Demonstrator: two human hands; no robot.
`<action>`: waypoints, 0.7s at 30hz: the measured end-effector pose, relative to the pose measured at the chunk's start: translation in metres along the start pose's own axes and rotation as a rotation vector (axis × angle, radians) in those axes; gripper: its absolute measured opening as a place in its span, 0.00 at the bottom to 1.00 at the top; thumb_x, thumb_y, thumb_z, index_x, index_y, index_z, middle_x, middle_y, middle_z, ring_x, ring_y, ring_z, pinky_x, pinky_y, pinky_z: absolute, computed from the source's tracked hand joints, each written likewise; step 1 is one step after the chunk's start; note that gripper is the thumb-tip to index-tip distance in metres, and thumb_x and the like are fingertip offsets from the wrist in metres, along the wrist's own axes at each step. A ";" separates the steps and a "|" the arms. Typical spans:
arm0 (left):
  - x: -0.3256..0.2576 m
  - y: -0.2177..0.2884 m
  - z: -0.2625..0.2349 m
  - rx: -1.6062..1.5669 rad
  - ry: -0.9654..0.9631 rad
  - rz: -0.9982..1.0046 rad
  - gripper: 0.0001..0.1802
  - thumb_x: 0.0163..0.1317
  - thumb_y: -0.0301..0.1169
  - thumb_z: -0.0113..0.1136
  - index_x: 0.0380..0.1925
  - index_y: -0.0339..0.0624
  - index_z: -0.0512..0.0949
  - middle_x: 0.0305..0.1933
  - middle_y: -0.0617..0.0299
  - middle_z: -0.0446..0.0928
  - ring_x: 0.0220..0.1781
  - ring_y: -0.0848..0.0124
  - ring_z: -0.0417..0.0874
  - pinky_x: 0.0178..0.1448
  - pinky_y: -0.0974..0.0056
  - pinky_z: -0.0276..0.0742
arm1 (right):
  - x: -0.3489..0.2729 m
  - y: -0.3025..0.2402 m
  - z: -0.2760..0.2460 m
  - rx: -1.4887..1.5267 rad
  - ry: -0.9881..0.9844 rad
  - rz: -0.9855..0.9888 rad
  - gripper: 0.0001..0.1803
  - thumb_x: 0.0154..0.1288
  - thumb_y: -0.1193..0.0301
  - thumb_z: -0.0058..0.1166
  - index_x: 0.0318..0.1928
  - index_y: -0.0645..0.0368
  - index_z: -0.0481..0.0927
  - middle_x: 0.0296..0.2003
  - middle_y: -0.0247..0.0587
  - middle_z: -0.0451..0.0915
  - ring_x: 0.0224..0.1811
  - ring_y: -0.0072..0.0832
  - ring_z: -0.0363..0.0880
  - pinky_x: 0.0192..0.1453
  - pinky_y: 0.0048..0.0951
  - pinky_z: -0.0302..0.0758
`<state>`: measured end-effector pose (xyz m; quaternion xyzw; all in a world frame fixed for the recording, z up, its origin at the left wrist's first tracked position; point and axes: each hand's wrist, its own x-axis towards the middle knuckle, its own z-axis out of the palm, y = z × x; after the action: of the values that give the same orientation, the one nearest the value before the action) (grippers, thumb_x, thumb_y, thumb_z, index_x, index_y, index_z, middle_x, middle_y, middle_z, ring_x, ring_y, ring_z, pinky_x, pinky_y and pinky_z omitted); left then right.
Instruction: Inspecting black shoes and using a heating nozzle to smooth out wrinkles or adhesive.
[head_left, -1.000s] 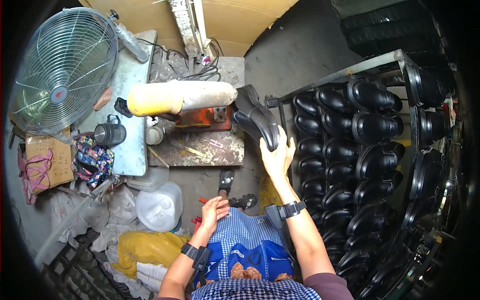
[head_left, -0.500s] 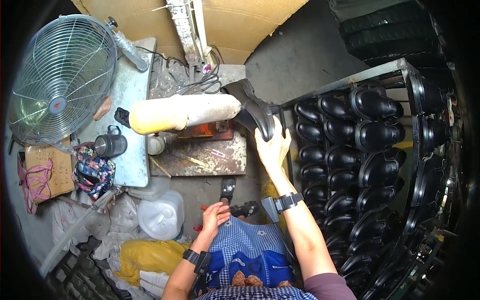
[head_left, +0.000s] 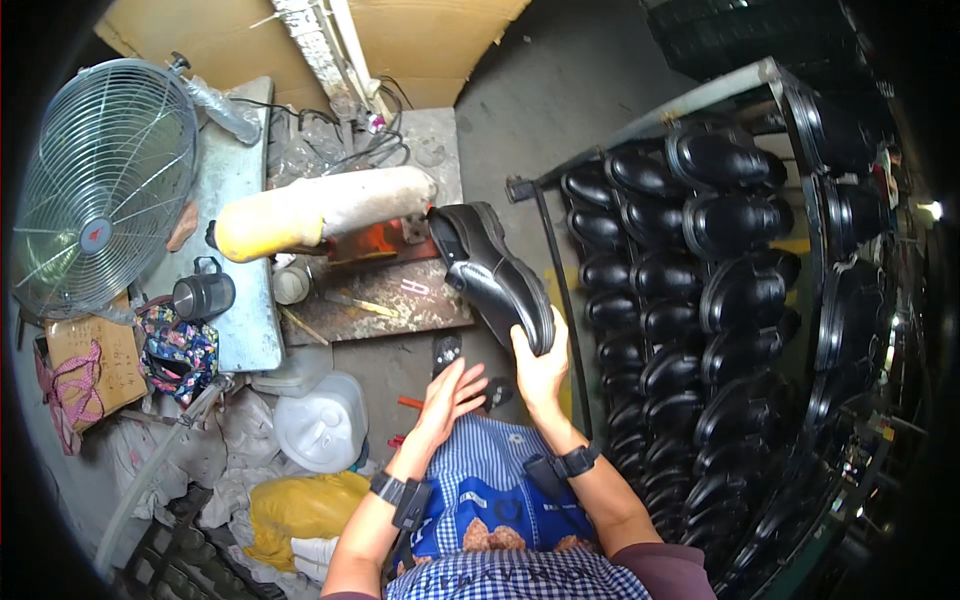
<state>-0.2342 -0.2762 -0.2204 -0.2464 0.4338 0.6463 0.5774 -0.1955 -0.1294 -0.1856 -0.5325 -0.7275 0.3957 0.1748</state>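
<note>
Grip is kept by the right hand (head_left: pixel 540 375), fingers closed on the toe of the black shoe (head_left: pixel 492 275), raised beside the padded roller (head_left: pixel 320 208); the left hand (head_left: pixel 447 397), spread and empty, should be brought up for steadying.

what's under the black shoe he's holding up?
The right hand grips the black shoe at its toe end. Below it show a stained wooden board and grey floor. Whatever lies directly beneath the sole is covered.
</note>
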 end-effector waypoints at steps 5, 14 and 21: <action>0.010 -0.013 0.061 -0.034 -0.135 0.049 0.37 0.58 0.50 0.50 0.62 0.48 0.48 0.60 0.55 0.58 0.60 0.63 0.63 0.57 0.54 0.68 | -0.068 0.016 -0.052 0.146 -0.039 -0.042 0.33 0.49 0.69 0.62 0.54 0.65 0.63 0.45 0.51 0.72 0.46 0.37 0.72 0.50 0.33 0.69; -0.016 -0.045 0.093 0.224 -0.013 0.380 0.29 0.54 0.30 0.58 0.55 0.36 0.59 0.51 0.57 0.68 0.51 0.69 0.69 0.55 0.67 0.64 | -0.064 0.039 -0.125 0.636 -0.250 0.315 0.11 0.55 0.77 0.55 0.38 0.65 0.69 0.31 0.39 0.77 0.33 0.18 0.74 0.38 0.18 0.71; -0.022 -0.054 0.100 0.559 -0.023 0.459 0.32 0.50 0.30 0.62 0.53 0.37 0.59 0.50 0.58 0.68 0.51 0.69 0.69 0.56 0.66 0.63 | -0.041 0.047 -0.174 0.234 -0.520 0.108 0.06 0.59 0.73 0.51 0.29 0.62 0.70 0.18 0.35 0.72 0.20 0.18 0.71 0.23 0.26 0.65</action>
<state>-0.1598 -0.2058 -0.1674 0.0323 0.6312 0.6183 0.4672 -0.0323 -0.0936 -0.1060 -0.4272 -0.6678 0.6091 0.0214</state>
